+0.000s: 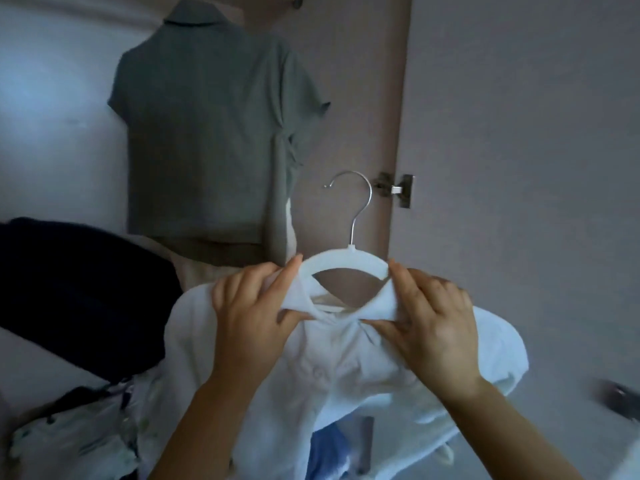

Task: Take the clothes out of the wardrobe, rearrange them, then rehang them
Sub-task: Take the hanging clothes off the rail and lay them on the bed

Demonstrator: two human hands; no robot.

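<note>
As the white shirt (332, 372) sits on its hanger (343, 263), I see left hand (249, 317) pinching its collar (379, 308); right hand (433, 327) likewise. At 11 o'clock hangs a grey polo (207, 133).

The white shirt (346, 368) sat on a white hanger (343, 260), hook upright, collar spread. Behind it a grey-green polo (207, 133) hung higher up, seemingly back outward.

1. The light before me is dim and bluish, and it is brightest on the pale wall (52, 98) to my left.
2. Right of the wall stands a mauve-grey side panel (346, 98).
3. A metal hinge (398, 190) joins this panel to the wardrobe door (519, 133), which is the same colour and fills my right side.
</note>
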